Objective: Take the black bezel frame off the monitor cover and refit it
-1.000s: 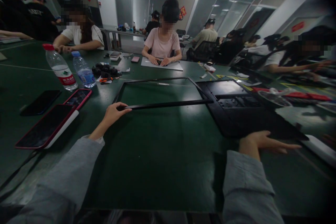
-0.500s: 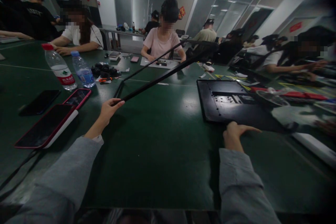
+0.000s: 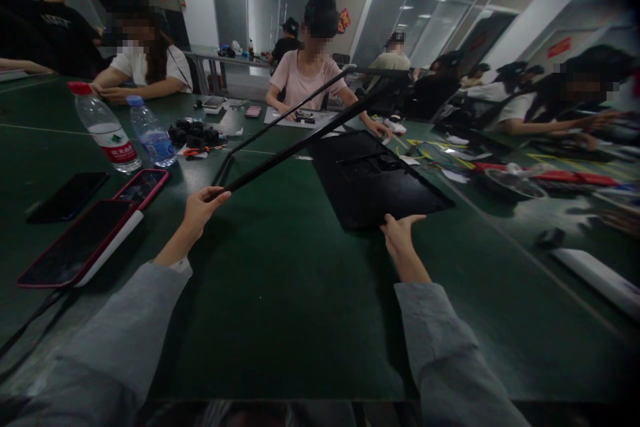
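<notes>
A thin black rectangular frame (image 3: 295, 147) is raised at a slant above the green table (image 3: 280, 320), and my left hand (image 3: 203, 210) pinches its near left corner. My right hand (image 3: 403, 237) grips the near edge of a flat black panel (image 3: 380, 190), thumb pointing right along it. The panel has a rectangular recess near its far side and lies low over the table, partly behind the frame's long bar. Whether the panel touches the table is unclear.
Phones (image 3: 80, 240) and two bottles (image 3: 113, 140) stand at the left, with black items and orange-handled scissors (image 3: 197, 151) beyond. Across the table sits a person in pink (image 3: 310, 77), one hand stretched out near the panel. A white bar (image 3: 597, 280) lies at right.
The black panel has moved left with my right hand, closer to the frame. My left hand still holds the frame. The person across has extended an arm towards the right.
</notes>
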Action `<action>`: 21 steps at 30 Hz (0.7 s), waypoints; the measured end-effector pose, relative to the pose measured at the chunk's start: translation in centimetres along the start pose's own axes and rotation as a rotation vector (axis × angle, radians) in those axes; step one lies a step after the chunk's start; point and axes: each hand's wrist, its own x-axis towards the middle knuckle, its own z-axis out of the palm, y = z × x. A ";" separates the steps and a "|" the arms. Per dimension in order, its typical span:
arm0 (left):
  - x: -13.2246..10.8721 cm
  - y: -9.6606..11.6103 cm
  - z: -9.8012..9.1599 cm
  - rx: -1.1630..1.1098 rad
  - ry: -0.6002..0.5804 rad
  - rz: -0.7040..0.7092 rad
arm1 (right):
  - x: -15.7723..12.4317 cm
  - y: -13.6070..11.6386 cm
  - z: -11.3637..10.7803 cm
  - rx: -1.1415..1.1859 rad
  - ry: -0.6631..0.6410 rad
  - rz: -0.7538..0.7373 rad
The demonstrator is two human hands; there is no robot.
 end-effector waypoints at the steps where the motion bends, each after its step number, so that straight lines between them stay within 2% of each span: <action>1: 0.0 0.0 0.0 0.011 -0.003 0.001 | 0.0 0.0 0.1 0.001 -0.028 0.015; 3: 0.0 0.0 -0.1 0.040 -0.014 0.014 | 0.1 -0.2 0.1 -0.002 -0.153 -0.016; 6: -0.1 0.1 -0.2 0.098 -0.015 0.051 | 0.4 -0.6 0.0 -0.031 -0.402 -0.162; 7: -0.1 0.2 -0.3 0.121 -0.017 0.067 | 0.7 -0.7 0.0 -0.054 -0.425 -0.196; 9: -0.1 0.3 -0.4 0.172 -0.029 0.106 | 1.6 -0.5 -0.1 -0.107 -0.332 -0.221; 13: -0.2 0.4 -0.7 0.293 -0.079 0.213 | 3.5 -0.1 -1.0 -0.197 0.125 -0.339; 15: -0.3 0.4 -0.7 0.345 -0.100 0.273 | 3.9 -0.7 -2.0 -0.154 0.219 -0.399; 17: -0.6 0.4 -0.6 0.381 -0.127 0.324 | 3.7 -1.9 -3.0 -0.028 0.146 -0.371; 21: -1.1 0.8 -0.3 0.448 -0.200 0.382 | 2.6 -4.3 -3.8 0.120 -0.197 -0.217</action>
